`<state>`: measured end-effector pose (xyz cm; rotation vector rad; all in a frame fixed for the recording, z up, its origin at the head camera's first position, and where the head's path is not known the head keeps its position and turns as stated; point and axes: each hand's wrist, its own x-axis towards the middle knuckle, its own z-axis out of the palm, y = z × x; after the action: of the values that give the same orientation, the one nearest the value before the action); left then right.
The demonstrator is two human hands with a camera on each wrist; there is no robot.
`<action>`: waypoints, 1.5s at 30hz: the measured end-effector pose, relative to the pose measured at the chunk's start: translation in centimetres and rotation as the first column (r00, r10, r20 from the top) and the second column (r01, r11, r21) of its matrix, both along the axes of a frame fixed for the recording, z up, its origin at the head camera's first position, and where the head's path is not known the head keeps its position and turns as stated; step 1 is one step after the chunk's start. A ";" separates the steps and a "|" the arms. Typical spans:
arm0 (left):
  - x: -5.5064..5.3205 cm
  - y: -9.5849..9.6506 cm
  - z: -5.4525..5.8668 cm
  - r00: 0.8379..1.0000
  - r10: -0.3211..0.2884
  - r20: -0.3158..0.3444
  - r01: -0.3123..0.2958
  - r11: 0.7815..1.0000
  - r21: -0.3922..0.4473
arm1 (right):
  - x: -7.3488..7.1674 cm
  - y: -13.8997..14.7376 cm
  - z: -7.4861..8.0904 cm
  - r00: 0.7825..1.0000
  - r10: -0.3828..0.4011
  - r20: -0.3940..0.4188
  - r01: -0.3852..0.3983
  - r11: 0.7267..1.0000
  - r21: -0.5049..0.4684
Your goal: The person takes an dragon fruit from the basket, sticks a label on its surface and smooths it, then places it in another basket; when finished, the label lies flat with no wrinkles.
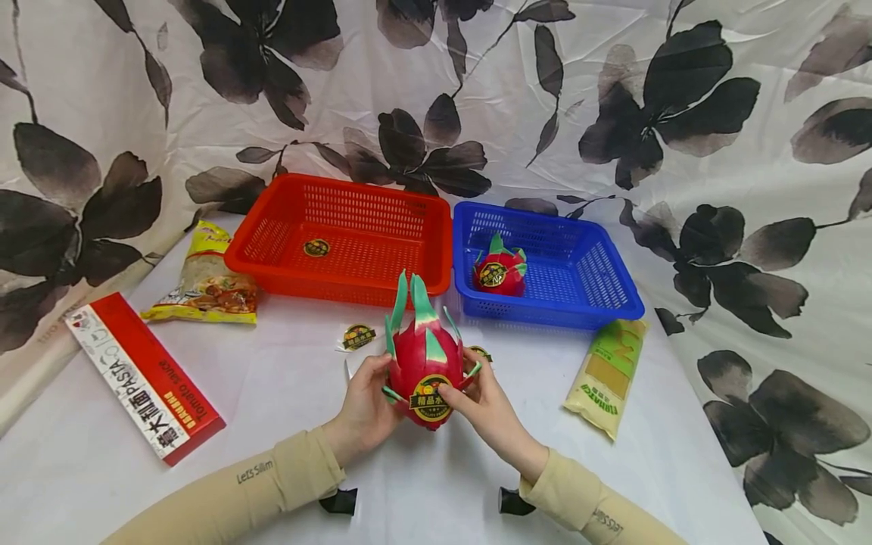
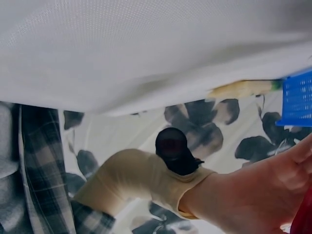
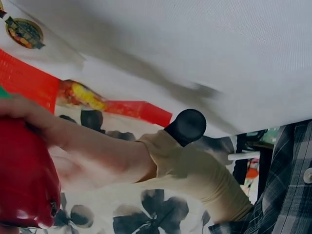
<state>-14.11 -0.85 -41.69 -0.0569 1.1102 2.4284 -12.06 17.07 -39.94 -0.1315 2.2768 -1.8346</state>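
Between both hands, over the near middle of the white table, is a red dragon fruit [image 1: 414,356] with green-tipped scales. My left hand [image 1: 364,409] holds its left side, the fingers partly hidden behind it. My right hand [image 1: 496,412] grips the right side, its thumb on a round black-and-gold sticker [image 1: 431,400] on the fruit's lower front. Close up in the right wrist view, the same dragon fruit [image 3: 24,170] shows only in part. Another dragon fruit [image 1: 499,274], also bearing a sticker, sits in the left part of the blue basket [image 1: 613,303].
Beside the blue basket stands a red basket [image 1: 334,291] with a sticker [image 1: 316,247] inside. A loose sticker [image 1: 358,337] lies before it; another [image 1: 480,353] is partly hidden by my right hand. A snack bag [image 1: 211,280], red pasta box [image 1: 146,378] and noodle pack [image 1: 608,378] lie around.
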 end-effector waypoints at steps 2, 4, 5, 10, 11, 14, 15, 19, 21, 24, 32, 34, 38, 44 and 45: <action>0.0 0.0 -0.1 1.000 0.000 -0.001 0.000 1.000 -0.001 | 0.0 0.0 0.1 1.000 0.004 0.010 -0.004 1.000 0.000; -0.1 -0.1 -0.3 1.000 0.000 -0.002 0.000 1.000 -0.001 | -0.1 0.0 0.2 1.000 0.005 0.016 -0.004 1.000 -0.016; -0.1 -0.1 -0.3 1.000 0.001 0.000 -0.001 1.000 -0.002 | -0.1 0.0 0.2 1.000 0.002 0.022 -0.001 1.000 -0.024; -0.2 -0.1 -0.6 1.000 -0.014 -0.012 0.014 1.000 -0.020 | -0.3 0.3 0.3 0.998 -0.009 0.059 0.012 0.999 -0.052; -0.2 -0.1 -0.6 1.000 -0.022 -0.014 0.021 0.999 -0.027 | -0.3 0.4 0.3 0.998 -0.011 0.065 0.014 0.999 -0.051; -0.3 -0.1 -0.6 0.998 -0.051 -0.037 0.049 0.998 -0.038 | -0.4 0.7 0.3 0.997 -0.010 0.075 0.014 0.998 -0.058; -0.3 -0.1 -0.5 0.998 -0.056 -0.041 0.055 0.998 -0.042 | -0.4 0.7 0.3 0.997 -0.007 0.077 0.012 0.998 -0.060; -0.3 0.0 -0.3 0.996 -0.060 -0.071 0.058 0.998 -0.037 | -0.5 1.0 0.2 0.996 -0.007 0.087 0.013 0.997 -0.072; -0.4 0.0 -0.2 0.994 -0.058 -0.088 0.054 0.997 -0.052 | -0.5 1.1 0.2 0.996 -0.013 0.086 0.020 0.997 -0.074; -0.4 0.0 -0.1 0.991 -0.063 -0.117 0.054 0.995 -0.078 | -0.6 1.2 0.3 0.997 -0.029 0.077 0.035 0.996 -0.080; -0.4 -0.3 0.4 0.984 -0.088 -0.153 0.071 0.991 -0.115 | -0.6 1.2 0.2 0.997 -0.051 0.065 0.054 0.998 -0.039; -0.3 -0.4 0.5 0.980 -0.110 -0.168 0.087 0.987 -0.134 | -0.6 1.2 0.2 0.997 -0.055 0.061 0.057 0.998 -0.021; 0.0 -0.7 0.8 0.964 -0.155 -0.218 0.110 0.973 -0.204 | -0.6 1.1 0.2 0.997 -0.054 0.061 0.054 0.999 -0.002; 0.1 -0.3 0.9 0.939 -0.191 -0.285 0.090 0.939 -0.332 | -0.5 1.0 0.2 0.996 -0.056 0.075 0.056 0.998 0.003; 0.1 -0.2 0.9 0.939 -0.191 -0.287 0.082 0.933 -0.351 | -0.5 1.0 0.2 0.996 -0.057 0.076 0.056 0.998 0.006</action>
<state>-13.98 -1.08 -40.74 0.3064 1.6058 2.1459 -12.57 18.04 -39.77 0.0034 2.2542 -1.8299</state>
